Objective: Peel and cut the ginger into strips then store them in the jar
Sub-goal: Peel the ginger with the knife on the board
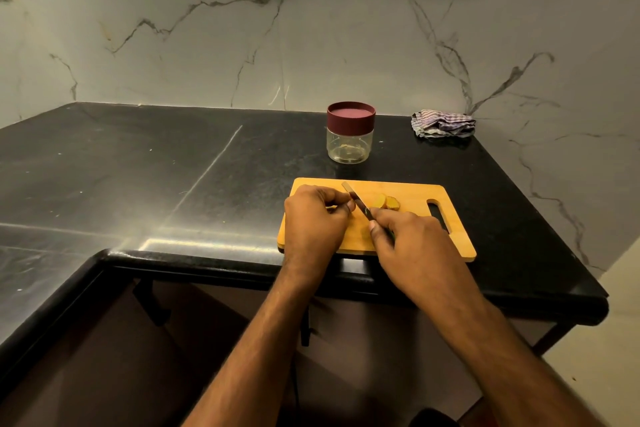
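Your jar (pixel 350 137) stands on the black table (pixel 138 163) just behind the cutting board (pixel 408 194), its maroon lid (pixel 350 114) closed on top; through the clear wall you can see only a few pale scraps at the bottom, too small to identify. On the cutting board, toward its far edge, lie the yellow ginger pieces (pixel 386 202), a couple of slices leaning on each other. Your left hand (pixel 313 218) sits over the board's left part with its fingers (pixel 341 206) curled tight, pinching something small against the board; what it is cannot be made out. Your right hand (pixel 410 243) grips the knife (pixel 358 201) by the handle, fingers wrapped close around it, the blade slanting away between your left fingertips and the ginger pieces. A crumpled striped cloth (pixel 442 124) lies on the table behind the cutting board and to its right, beside the marble wall (pixel 311 38).
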